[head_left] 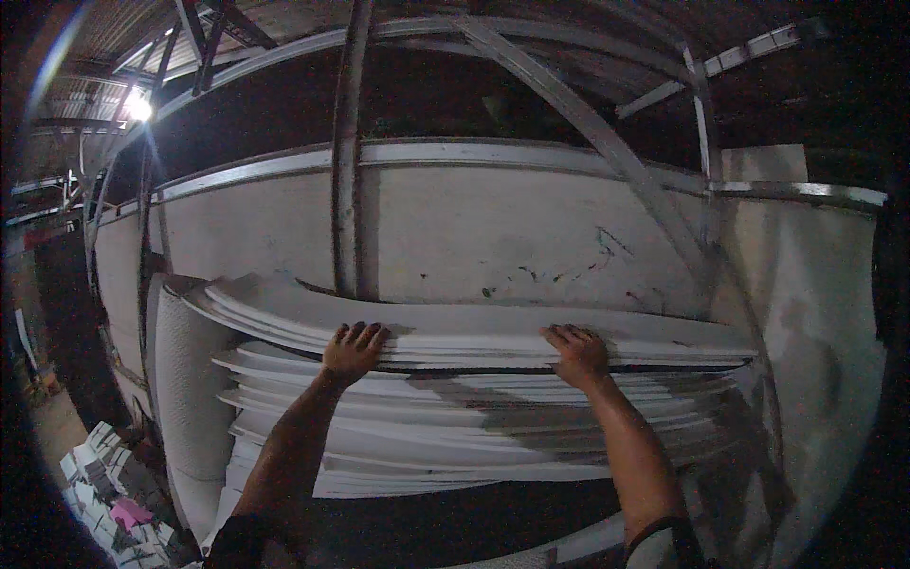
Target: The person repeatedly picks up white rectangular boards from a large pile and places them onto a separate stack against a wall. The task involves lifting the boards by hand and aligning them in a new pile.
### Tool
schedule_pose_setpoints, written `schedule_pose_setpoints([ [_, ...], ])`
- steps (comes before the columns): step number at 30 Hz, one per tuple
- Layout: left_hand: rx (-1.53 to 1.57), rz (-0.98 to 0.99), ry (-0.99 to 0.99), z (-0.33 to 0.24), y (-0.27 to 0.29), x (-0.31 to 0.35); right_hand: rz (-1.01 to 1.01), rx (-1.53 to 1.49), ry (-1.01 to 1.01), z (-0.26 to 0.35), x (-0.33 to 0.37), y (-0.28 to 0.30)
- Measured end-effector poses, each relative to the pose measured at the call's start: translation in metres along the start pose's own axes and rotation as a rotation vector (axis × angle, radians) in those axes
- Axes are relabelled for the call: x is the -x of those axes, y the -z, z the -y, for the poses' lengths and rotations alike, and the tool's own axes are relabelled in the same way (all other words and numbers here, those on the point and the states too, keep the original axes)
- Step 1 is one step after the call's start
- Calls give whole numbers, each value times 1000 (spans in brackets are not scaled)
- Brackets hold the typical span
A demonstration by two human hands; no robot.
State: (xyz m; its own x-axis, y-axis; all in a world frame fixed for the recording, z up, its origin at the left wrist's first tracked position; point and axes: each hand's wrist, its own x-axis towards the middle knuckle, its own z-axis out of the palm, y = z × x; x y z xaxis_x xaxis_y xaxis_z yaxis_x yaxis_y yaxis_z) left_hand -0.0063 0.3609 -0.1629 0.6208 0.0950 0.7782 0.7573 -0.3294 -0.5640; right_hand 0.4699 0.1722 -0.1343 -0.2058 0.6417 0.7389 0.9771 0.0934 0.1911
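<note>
A tall stack of long white sheets [474, 387] lies in front of me, their layered edges bowed in the view. Across the front edge of the upper bundle [455, 322] rest both my hands. My left hand [354, 353] lies left of the middle, fingers apart and slightly bent on the top sheet. Further right, my right hand [578, 353] touches the same bundle, its fingers also apart on top. Neither thumb shows clearly. A dark gap runs under the upper bundle, most visible to the right.
A white textured roll or curled sheet [185, 398] stands left of the stack. White scraps [100, 474] with a pink piece [130, 513] lie at the lower left. Behind the stack rises a pale wall [531, 228] with a metal post [347, 190]; a slanted beam [569, 104] crosses at right.
</note>
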Motion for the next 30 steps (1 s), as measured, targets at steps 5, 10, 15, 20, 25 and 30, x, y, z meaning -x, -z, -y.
schedule_pose_setpoints([
  [5,125,156,52,-3,16,-11,69,77,-19,-4,-8,8],
  [10,136,182,34,5,3,-2,53,99,6,-3,-8,-4],
  [15,342,210,75,6,57,-28,-74,17,6,-4,-10,-16],
  [20,384,144,147,-36,67,-48,-79,30,27,-2,-7,0],
  [25,335,104,225,-44,61,-50,-197,-50,66,0,-14,-1],
  [30,331,65,266,-51,53,-51,-116,-115,44,-3,-26,-5],
])
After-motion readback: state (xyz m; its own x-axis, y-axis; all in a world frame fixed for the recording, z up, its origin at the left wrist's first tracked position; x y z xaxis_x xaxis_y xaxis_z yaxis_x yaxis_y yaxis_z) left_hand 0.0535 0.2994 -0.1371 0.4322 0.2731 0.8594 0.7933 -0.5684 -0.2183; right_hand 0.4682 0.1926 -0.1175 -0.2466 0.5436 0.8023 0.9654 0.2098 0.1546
